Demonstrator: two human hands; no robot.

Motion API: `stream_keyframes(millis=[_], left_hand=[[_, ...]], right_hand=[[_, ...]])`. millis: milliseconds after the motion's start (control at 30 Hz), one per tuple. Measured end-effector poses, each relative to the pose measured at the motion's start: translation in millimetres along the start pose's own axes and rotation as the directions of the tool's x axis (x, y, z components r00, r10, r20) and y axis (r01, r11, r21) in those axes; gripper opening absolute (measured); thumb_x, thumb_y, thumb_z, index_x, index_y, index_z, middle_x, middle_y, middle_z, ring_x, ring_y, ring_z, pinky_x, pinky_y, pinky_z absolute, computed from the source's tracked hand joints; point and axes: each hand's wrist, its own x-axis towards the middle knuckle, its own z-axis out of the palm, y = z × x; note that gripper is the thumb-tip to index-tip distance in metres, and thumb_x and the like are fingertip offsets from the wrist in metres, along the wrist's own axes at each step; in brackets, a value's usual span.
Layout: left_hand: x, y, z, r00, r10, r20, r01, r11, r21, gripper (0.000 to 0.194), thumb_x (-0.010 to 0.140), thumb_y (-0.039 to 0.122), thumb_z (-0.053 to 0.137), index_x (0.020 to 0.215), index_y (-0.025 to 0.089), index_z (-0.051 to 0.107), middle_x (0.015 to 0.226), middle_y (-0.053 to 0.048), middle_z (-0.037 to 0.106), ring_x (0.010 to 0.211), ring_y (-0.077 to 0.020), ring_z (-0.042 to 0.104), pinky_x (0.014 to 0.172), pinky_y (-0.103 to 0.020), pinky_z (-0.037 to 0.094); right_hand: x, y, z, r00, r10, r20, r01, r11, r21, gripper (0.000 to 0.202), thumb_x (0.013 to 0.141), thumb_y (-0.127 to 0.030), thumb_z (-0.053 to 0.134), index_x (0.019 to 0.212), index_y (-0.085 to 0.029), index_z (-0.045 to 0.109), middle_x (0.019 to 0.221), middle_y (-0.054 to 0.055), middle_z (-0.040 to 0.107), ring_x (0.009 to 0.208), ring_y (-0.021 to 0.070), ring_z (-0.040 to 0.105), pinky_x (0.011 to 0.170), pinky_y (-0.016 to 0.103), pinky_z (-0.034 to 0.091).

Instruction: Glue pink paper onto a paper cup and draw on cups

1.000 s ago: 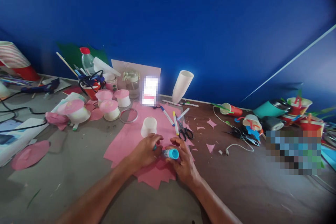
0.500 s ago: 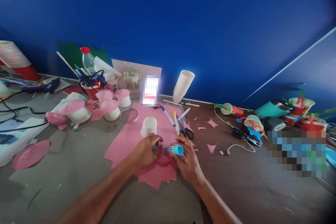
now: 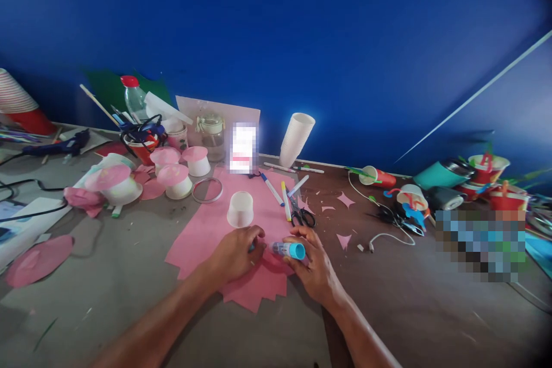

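A: What has moved over the past second?

B: The right hand (image 3: 317, 267) and its glue stick (image 3: 282, 249) have shifted rightward, so the gap to the left hand (image 3: 241, 253) is wider. The whole view has swung slightly too.

A: Describe the rest, largest first.

B: A blue wall (image 3: 259, 23) fills the upper half. Below runs the counter (image 3: 142, 293), grey on the left, brown on the right. Pink paper (image 3: 194, 247) lies in the middle, reaching under the left hand.

A: And the hands?

B: They are apart. The right one grips the glue stick between thumb and fingers, over the paper, its blue end pointing right. The left one is curled around a small blue piece, mostly hidden by the fingers.

A: What is near them?

B: A leaning cup stack (image 3: 297, 138) rises behind the paper. One white cup (image 3: 240, 209) stands on the paper, just beyond the left hand. Black scissors (image 3: 297, 207) lie at the paper's right edge, beside a yellow pen (image 3: 286, 201). Smallest are pink scraps (image 3: 345, 200) farther right.
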Motion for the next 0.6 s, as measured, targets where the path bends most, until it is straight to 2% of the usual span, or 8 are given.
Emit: stream_keyframes(millis=[200, 367, 600], left_hand=[[-1, 1, -2.3, 1.0, 0.002, 0.027, 0.0, 0.995, -0.098, 0.038, 0.096, 0.039, 0.044, 0.115, 0.017, 0.068, 0.109, -0.011, 0.078, 0.089, -0.0256, 0.073, 0.077, -0.032, 0.052], [1, 4, -5.5, 0.993, 0.056, 0.099, -0.04, 0.987, -0.158, 0.029, 0.09, 0.027, 0.048, 0.104, 0.02, 0.073, 0.106, -0.005, 0.079, 0.092, -0.0226, 0.073, 0.079, -0.028, 0.051], [1, 4, -3.7, 0.995, 0.056, 0.08, -0.042, 0.986, -0.163, 0.025, 0.088, 0.022, 0.049, 0.096, 0.019, 0.073, 0.097, -0.005, 0.079, 0.082, -0.0192, 0.07, 0.072, -0.026, 0.049]], right_hand=[[0, -1, -9, 0.996, -0.04, 0.074, 0.042, 0.999, -0.027, 0.023, 0.095, -0.043, 0.062, 0.108, -0.026, 0.071, 0.114, 0.01, 0.065, 0.105, 0.027, 0.065, 0.091, 0.042, 0.054], [0, -2, -13, 0.993, -0.083, 0.083, 0.086, 0.995, -0.04, 0.023, 0.096, -0.042, 0.06, 0.109, -0.025, 0.07, 0.11, 0.009, 0.066, 0.101, 0.0259, 0.064, 0.088, 0.041, 0.053], [3, -7, -21, 0.99, -0.087, 0.11, 0.092, 0.995, -0.044, 0.026, 0.099, -0.044, 0.056, 0.108, -0.024, 0.069, 0.105, 0.008, 0.066, 0.098, 0.0254, 0.063, 0.086, 0.039, 0.05]])
